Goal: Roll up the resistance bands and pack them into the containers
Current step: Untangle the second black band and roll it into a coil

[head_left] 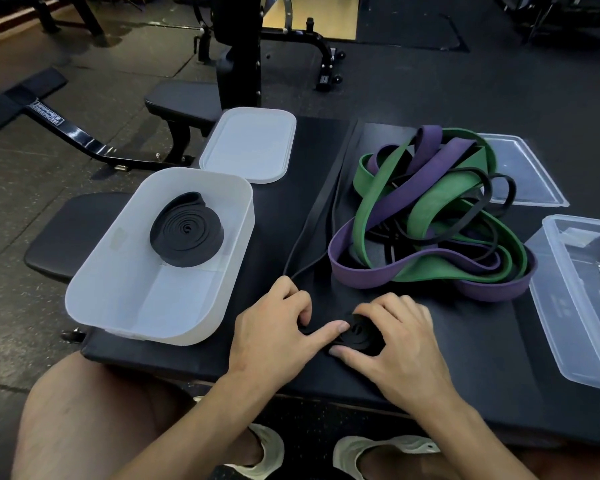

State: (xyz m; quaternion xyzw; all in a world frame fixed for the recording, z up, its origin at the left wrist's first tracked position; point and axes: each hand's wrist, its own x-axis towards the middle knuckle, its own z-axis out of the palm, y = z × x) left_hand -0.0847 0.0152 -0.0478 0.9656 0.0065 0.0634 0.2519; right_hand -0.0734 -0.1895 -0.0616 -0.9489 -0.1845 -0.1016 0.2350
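Gym bench pad (465, 341): left hand (271, 337), right hand (399, 341) both curled round black band coil (359, 332).

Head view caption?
Left hand and right hand coil a thin black band beside a white tub holding a rolled band.

A thin black band (360, 336) is lying part-coiled between the fingers (329, 330), its tail trailing beyond them beside a green-and-purple tangle (430, 209), while a rolled black coil (186, 233) is sitting in the white container (118, 271) to their left and a clear container (575, 306) is standing to their right.
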